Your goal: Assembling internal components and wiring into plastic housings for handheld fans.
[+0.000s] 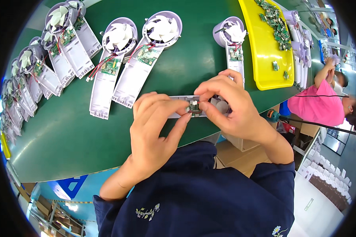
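Note:
A white and lilac fan housing [178,98] lies across the green table in front of me. Within it sits a small green circuit board [194,107] with a white connector on it. My left hand [154,126] is closed, its thumb and forefinger at the board's left edge. My right hand [229,104] is closed too, thumb and forefinger at the board's right side. White fan blades [220,105] show partly beneath my right hand. Dark wire runs by the lower edge of the board. The fingers hide much of the housing.
Two fan units [118,37] [161,29] lie beyond my left hand, and another fan unit [235,33] beyond my right. Several more [57,51] line the left edge. A yellow tray [261,75] holds circuit boards [279,29]. A green electric screwdriver [272,115] and a person in pink [316,104] are at right.

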A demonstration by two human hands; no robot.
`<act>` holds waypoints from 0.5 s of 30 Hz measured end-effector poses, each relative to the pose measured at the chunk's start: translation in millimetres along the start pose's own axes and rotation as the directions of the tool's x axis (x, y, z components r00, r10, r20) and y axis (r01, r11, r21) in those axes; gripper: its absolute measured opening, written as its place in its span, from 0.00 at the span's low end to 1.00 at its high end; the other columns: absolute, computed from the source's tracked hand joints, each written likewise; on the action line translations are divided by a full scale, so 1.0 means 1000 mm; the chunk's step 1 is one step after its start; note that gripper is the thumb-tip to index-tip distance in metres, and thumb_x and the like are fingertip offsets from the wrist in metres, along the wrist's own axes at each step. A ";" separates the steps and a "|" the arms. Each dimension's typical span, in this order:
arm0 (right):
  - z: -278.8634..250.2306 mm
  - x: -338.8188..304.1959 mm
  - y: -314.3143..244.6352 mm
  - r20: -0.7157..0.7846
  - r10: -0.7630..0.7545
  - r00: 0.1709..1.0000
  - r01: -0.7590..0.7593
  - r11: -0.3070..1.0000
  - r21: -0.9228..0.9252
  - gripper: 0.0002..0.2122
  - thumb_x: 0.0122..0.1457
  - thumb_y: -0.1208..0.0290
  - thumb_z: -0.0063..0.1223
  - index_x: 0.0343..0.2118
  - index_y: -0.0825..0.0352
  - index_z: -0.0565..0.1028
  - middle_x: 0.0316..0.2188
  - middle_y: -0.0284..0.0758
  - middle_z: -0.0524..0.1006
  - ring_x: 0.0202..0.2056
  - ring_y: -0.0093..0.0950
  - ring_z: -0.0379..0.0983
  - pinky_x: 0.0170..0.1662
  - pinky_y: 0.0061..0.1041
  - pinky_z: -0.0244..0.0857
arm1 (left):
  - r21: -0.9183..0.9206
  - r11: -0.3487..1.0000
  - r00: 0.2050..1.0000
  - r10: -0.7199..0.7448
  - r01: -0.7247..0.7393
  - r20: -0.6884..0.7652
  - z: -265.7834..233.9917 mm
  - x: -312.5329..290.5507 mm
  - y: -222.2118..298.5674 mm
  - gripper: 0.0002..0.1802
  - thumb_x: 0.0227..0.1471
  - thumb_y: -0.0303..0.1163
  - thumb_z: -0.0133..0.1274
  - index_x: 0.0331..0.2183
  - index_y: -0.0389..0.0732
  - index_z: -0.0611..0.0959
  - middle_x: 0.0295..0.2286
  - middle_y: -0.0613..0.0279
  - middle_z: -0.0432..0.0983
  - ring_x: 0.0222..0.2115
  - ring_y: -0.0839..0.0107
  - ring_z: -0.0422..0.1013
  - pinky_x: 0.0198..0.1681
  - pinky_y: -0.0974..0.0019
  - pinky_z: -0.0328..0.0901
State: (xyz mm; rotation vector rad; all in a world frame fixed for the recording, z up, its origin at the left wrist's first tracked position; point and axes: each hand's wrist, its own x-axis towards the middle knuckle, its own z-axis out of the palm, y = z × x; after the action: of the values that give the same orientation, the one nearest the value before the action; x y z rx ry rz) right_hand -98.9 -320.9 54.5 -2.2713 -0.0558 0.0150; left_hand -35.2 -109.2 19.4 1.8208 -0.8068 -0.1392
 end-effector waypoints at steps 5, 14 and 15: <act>0.000 0.000 0.001 0.040 -0.164 0.986 0.168 0.977 -0.130 0.09 0.52 0.74 0.69 0.36 0.59 0.81 0.33 0.27 0.79 0.41 0.28 0.75 0.57 0.38 0.55 | -0.017 0.999 0.999 -0.049 0.049 -0.008 0.001 -0.002 0.002 0.12 0.45 0.20 0.68 0.35 0.42 0.86 0.30 0.66 0.82 0.38 0.63 0.77 0.50 0.59 0.64; 0.005 0.000 -0.008 0.022 -0.193 0.981 0.192 0.954 -0.230 0.12 0.47 0.74 0.73 0.35 0.59 0.81 0.34 0.26 0.80 0.41 0.27 0.76 0.58 0.41 0.55 | 0.004 0.999 0.998 -0.039 0.039 -0.040 0.006 -0.004 0.001 0.11 0.48 0.20 0.67 0.35 0.41 0.86 0.31 0.65 0.83 0.39 0.63 0.78 0.53 0.58 0.64; 0.007 -0.001 -0.009 0.002 -0.195 0.981 0.188 0.944 -0.272 0.12 0.47 0.75 0.72 0.35 0.59 0.80 0.33 0.26 0.80 0.40 0.27 0.76 0.58 0.41 0.55 | 0.015 0.999 0.999 -0.036 0.036 -0.035 0.007 -0.005 0.001 0.11 0.48 0.20 0.67 0.36 0.41 0.87 0.31 0.64 0.82 0.39 0.63 0.78 0.53 0.58 0.64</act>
State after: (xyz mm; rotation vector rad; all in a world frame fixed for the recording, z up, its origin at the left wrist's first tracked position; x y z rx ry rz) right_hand -100.2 -310.2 56.5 -2.5293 -0.2812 -0.1314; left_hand -42.2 -111.9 16.3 1.8484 -0.7528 -0.1242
